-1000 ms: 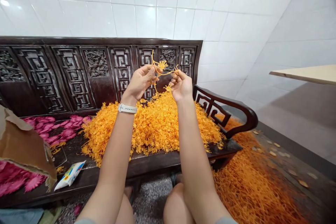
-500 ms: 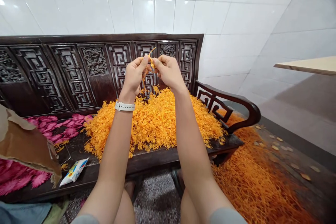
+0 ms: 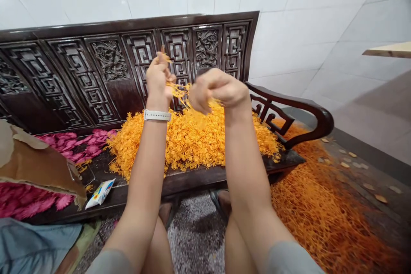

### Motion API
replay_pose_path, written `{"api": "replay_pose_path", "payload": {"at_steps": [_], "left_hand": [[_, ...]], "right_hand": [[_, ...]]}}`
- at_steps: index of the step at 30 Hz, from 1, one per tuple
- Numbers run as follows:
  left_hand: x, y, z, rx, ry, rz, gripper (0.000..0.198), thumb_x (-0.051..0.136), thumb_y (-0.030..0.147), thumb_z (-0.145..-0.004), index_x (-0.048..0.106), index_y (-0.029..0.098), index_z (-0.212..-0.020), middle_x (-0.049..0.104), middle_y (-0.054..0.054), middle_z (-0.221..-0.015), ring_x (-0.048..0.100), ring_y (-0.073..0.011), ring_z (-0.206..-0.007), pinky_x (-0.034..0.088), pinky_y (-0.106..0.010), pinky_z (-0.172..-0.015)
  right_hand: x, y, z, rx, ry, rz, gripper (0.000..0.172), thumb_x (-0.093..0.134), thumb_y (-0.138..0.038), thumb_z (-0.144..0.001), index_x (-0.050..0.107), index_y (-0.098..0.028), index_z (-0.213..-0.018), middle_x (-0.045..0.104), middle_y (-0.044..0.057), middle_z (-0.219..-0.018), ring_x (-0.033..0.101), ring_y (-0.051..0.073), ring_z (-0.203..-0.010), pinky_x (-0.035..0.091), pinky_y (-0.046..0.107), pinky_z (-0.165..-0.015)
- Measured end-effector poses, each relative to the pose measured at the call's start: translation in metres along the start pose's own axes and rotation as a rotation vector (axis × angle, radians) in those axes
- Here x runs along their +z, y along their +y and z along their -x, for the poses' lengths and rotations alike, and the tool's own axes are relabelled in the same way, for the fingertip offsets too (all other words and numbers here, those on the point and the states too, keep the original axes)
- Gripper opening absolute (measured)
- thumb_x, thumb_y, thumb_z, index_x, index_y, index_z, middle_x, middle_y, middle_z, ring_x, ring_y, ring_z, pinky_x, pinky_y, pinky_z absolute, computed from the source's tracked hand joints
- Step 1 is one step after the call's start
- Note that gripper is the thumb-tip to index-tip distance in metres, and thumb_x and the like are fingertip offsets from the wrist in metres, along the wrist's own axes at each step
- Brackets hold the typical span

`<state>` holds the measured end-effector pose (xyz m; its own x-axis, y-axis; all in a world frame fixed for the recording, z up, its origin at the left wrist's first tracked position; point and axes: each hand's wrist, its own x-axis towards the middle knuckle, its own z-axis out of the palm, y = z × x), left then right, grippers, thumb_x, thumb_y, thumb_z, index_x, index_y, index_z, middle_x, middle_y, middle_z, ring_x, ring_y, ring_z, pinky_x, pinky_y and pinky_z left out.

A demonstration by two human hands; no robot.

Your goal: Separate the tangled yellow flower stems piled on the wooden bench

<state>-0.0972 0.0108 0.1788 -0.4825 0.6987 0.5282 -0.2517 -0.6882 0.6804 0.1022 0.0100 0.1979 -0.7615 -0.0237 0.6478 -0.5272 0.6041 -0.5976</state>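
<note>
Above a heap of small orange artificial flower pieces [image 3: 189, 150], my left hand [image 3: 158, 77] is raised with its fingers closed on a few orange flower pieces. Thin orange strands [image 3: 180, 90] trail from it toward the right. My right hand [image 3: 220, 90], blurred by motion, is curled closed, lower and to the right of the left one. A bit of orange shows under its fingers, but I cannot make out what it holds. The heap lies on the seat of a dark carved wooden bench [image 3: 192, 180].
Pink flower heads [image 3: 80, 145] lie on the bench left of the heap, behind a torn cardboard box [image 3: 41, 162]. A small white packet [image 3: 100, 193] sits at the bench edge. Orange strands [image 3: 321, 209] cover the floor beyond the armrest [image 3: 298, 105]. Another person's denim-clad leg [image 3: 35, 244] is at lower left.
My hands have moved apart from their meeting point: the left one slightly left, the right one right and down. The view has tilted down and shifted slightly left.
</note>
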Motion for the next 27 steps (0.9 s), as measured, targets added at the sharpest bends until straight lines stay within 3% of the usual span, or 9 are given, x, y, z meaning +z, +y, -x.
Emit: {"api": "replay_pose_path", "payload": {"at_steps": [2, 3, 5, 8, 11, 14, 19, 22, 27], "left_hand": [[-0.023, 0.003, -0.004, -0.062, 0.12, 0.034, 0.038, 0.071, 0.046, -0.102, 0.059, 0.022, -0.075, 0.028, 0.009, -0.047, 0.02, -0.0055, -0.037, 0.024, -0.023, -0.042], [-0.033, 0.007, -0.004, -0.091, 0.149, 0.06, 0.041, 0.07, 0.048, -0.103, 0.058, 0.022, -0.074, 0.026, 0.009, -0.047, 0.019, -0.0058, -0.037, 0.024, -0.023, -0.041], [-0.045, 0.018, 0.0, -0.141, 0.11, 0.117, 0.045, 0.064, 0.052, -0.105, 0.057, 0.022, -0.072, 0.027, 0.008, -0.046, 0.022, -0.0068, -0.038, 0.028, -0.023, -0.042], [-0.042, 0.034, 0.01, -0.206, 0.029, 0.177, 0.049, 0.05, 0.054, -0.111, 0.057, 0.023, -0.074, 0.03, 0.006, -0.046, 0.029, -0.0085, -0.039, 0.034, -0.023, -0.042], [-0.026, 0.041, 0.018, -0.224, -0.006, 0.182, 0.048, 0.042, 0.05, -0.114, 0.06, 0.023, -0.078, 0.03, 0.006, -0.047, 0.03, -0.009, -0.039, 0.034, -0.022, -0.042], [-0.013, 0.041, 0.022, -0.232, -0.056, 0.171, 0.044, 0.044, 0.047, -0.114, 0.065, 0.022, -0.084, 0.031, 0.006, -0.047, 0.03, -0.009, -0.039, 0.032, -0.022, -0.041], [-0.016, 0.042, 0.021, -0.193, -0.047, 0.225, 0.049, 0.035, 0.041, -0.117, 0.062, 0.022, -0.081, 0.03, 0.006, -0.047, 0.027, -0.0093, -0.039, 0.032, -0.022, -0.042], [-0.024, 0.043, 0.022, -0.142, -0.017, 0.261, 0.051, 0.031, 0.04, -0.117, 0.056, 0.022, -0.075, 0.027, 0.006, -0.046, 0.025, -0.0097, -0.038, 0.032, -0.021, -0.042], [-0.03, 0.043, 0.025, -0.091, -0.053, 0.325, 0.052, 0.029, 0.038, -0.117, 0.051, 0.021, -0.074, 0.022, 0.007, -0.047, 0.022, -0.0089, -0.038, 0.028, -0.02, -0.041]], "right_hand": [[-0.004, -0.01, 0.006, -0.102, -0.046, -0.061, 0.063, 0.08, -0.077, -0.077, 0.049, -0.023, -0.073, 0.04, -0.005, -0.057, 0.046, 0.009, -0.054, 0.042, 0.025, -0.053], [-0.006, -0.013, 0.006, -0.171, 0.046, -0.105, 0.063, 0.079, -0.079, -0.076, 0.048, -0.024, -0.074, 0.037, -0.007, -0.056, 0.04, 0.008, -0.05, 0.039, 0.025, -0.049], [-0.011, -0.011, 0.005, -0.215, 0.394, -0.124, 0.06, 0.069, -0.082, -0.08, 0.049, -0.026, -0.08, 0.033, -0.008, -0.058, 0.028, 0.008, -0.047, 0.034, 0.025, -0.046], [-0.019, 0.012, 0.002, 0.108, 0.964, 0.253, 0.043, 0.055, -0.068, -0.095, 0.051, -0.026, -0.09, 0.041, -0.003, -0.07, 0.039, 0.013, -0.057, 0.044, 0.029, -0.055], [-0.026, 0.042, 0.005, 0.358, 1.145, 0.655, 0.019, 0.063, -0.04, -0.096, 0.053, -0.023, -0.097, 0.055, 0.003, -0.084, 0.062, 0.023, -0.087, 0.055, 0.042, -0.083], [-0.03, 0.058, 0.008, 0.358, 1.065, 0.824, 0.013, 0.06, -0.029, -0.098, 0.055, -0.023, -0.108, 0.064, 0.007, -0.091, 0.066, 0.027, -0.104, 0.054, 0.048, -0.098], [-0.031, 0.051, 0.002, 0.358, 1.012, 0.834, 0.013, 0.054, -0.026, -0.1, 0.062, -0.02, -0.108, 0.07, 0.013, -0.108, 0.065, 0.027, -0.114, 0.051, 0.047, -0.105], [-0.023, 0.044, -0.002, 0.428, 0.856, 0.734, 0.023, 0.054, -0.039, -0.103, 0.066, -0.019, -0.1, 0.07, 0.01, -0.099, 0.067, 0.025, -0.103, 0.055, 0.043, -0.093], [-0.002, 0.038, -0.001, 0.569, 0.428, 0.41, 0.053, 0.059, -0.07, -0.1, 0.064, -0.018, -0.088, 0.068, 0.006, -0.079, 0.062, 0.014, -0.071, 0.049, 0.029, -0.065]]}}
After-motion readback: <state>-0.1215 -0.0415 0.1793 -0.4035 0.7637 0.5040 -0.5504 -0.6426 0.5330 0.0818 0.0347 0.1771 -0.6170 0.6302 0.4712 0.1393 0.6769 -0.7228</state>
